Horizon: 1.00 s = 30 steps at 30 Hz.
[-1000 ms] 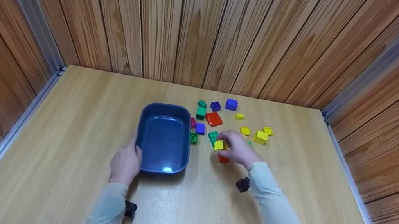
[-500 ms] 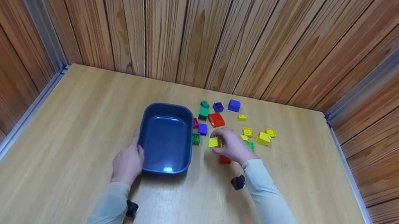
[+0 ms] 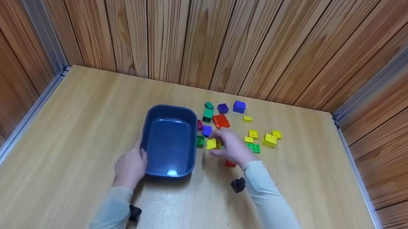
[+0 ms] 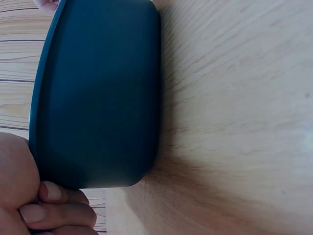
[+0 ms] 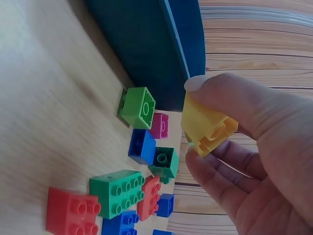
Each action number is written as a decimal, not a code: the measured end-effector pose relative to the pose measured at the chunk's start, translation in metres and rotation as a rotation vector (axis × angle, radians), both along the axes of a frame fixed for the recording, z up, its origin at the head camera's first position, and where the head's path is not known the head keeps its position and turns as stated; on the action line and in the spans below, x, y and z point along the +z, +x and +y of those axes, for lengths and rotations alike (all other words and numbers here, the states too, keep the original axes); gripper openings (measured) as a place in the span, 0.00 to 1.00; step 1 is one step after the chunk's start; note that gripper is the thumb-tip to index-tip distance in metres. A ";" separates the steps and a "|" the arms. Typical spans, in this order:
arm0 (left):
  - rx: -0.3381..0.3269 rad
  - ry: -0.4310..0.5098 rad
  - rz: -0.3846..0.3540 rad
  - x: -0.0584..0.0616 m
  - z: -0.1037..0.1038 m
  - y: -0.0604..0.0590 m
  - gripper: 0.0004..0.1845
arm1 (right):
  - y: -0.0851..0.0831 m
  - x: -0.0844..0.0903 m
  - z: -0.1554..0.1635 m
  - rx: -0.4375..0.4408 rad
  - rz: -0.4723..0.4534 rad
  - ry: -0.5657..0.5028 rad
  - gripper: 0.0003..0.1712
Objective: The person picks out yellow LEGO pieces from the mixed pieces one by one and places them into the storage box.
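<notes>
- Pinched between thumb and fingers of the right hand (image 3: pixel 232 148), a yellow brick (image 3: pixel 212 144) was held clear of the table (image 3: pixel 62 142), just to the right of the blue tub (image 3: pixel 168 141); the grip was clamped on the brick, with the thumb on its upper face and the fingertips (image 5: pixel 205 166) under its open underside.
- Left hand (image 3: pixel 131 165): it rested against the tub's near left corner, fingers curled along the outer wall, as the left wrist view showed fingertips (image 4: pixel 54 193) pressed to the dark side; this grip was closed round the tub's edge.
- Blue tub: it stood upright on the table, its hollow showing only a glossy floor.
- Loose bricks lay to the right of the tub. A small green brick (image 3: pixel 200 141) sat just beside the tub wall, near the held yellow one; a blue brick (image 3: pixel 206 130) and a magenta brick (image 3: pixel 199 124) lay just behind it.
- Further back lay a red brick (image 3: pixel 220 121), a green pair (image 3: pixel 208 112), and two purple-blue bricks (image 3: pixel 238 106).
- Right of the hand lay a flat green brick (image 3: pixel 253 147) and several yellow bricks (image 3: pixel 269 140), well apart from the tub.
- A red brick (image 3: pixel 230 163) showed partly under the right wrist.
- Wooden panel walls (image 3: pixel 209 26) enclosed the table on three sides.
</notes>
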<state>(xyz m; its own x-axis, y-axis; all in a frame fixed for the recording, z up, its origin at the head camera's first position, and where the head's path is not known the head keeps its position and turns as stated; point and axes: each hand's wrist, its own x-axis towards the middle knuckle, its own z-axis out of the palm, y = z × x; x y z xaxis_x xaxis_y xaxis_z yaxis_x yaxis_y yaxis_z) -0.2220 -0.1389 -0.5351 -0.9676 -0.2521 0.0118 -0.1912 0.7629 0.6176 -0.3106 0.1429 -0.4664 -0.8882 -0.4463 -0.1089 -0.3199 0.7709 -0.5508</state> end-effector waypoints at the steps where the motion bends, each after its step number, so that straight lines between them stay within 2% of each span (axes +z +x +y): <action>1: 0.000 0.002 -0.011 0.000 0.000 0.000 0.32 | 0.000 0.000 -0.001 0.003 0.002 -0.002 0.21; 12: -0.004 0.020 -0.060 0.000 -0.002 -0.002 0.32 | 0.001 0.002 -0.014 0.056 0.001 -0.034 0.23; 18: -0.012 0.017 -0.072 -0.001 -0.001 -0.002 0.33 | 0.005 0.004 -0.020 0.050 -0.027 -0.067 0.24; 25: -0.014 -0.006 -0.070 -0.002 -0.002 -0.002 0.33 | 0.007 0.006 -0.031 0.051 -0.026 -0.043 0.21; 30: -0.007 0.008 -0.077 -0.002 -0.001 -0.003 0.32 | 0.008 0.007 -0.040 0.096 -0.020 -0.007 0.22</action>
